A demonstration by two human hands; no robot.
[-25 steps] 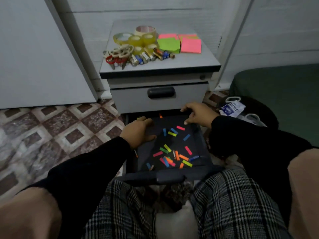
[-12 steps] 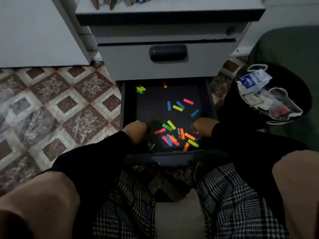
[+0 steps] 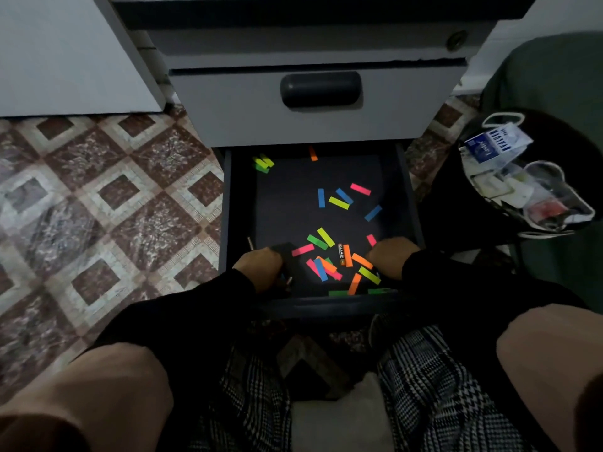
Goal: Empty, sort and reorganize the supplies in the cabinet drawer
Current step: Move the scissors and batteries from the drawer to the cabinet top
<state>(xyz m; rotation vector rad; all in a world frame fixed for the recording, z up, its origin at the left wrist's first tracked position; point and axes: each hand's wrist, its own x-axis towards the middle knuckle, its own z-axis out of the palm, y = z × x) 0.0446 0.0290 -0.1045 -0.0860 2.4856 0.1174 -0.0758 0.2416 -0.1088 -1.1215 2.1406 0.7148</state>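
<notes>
The bottom cabinet drawer (image 3: 228,207) is pulled out over my knees. A black liner (image 3: 293,207) covers its floor, strewn with several coloured sticky tabs (image 3: 339,202). A small battery (image 3: 341,254) lies among the tabs near the front. More green and yellow tabs (image 3: 263,163) sit in the back left corner. My left hand (image 3: 259,264) is at the front left, fingers curled on a raised corner of the liner. At the front right, my right hand (image 3: 390,257) reaches down with its fingers hidden.
Above the open drawer is a shut grey drawer with a dark handle (image 3: 321,89). A black bin (image 3: 528,177) holding packaging stands at the right. Patterned floor tiles (image 3: 114,197) lie to the left, below a white panel (image 3: 65,53).
Both hands came from the back half of the drawer to its front corners. My view dropped and moved closer, so the cabinet top with its supplies left the frame.
</notes>
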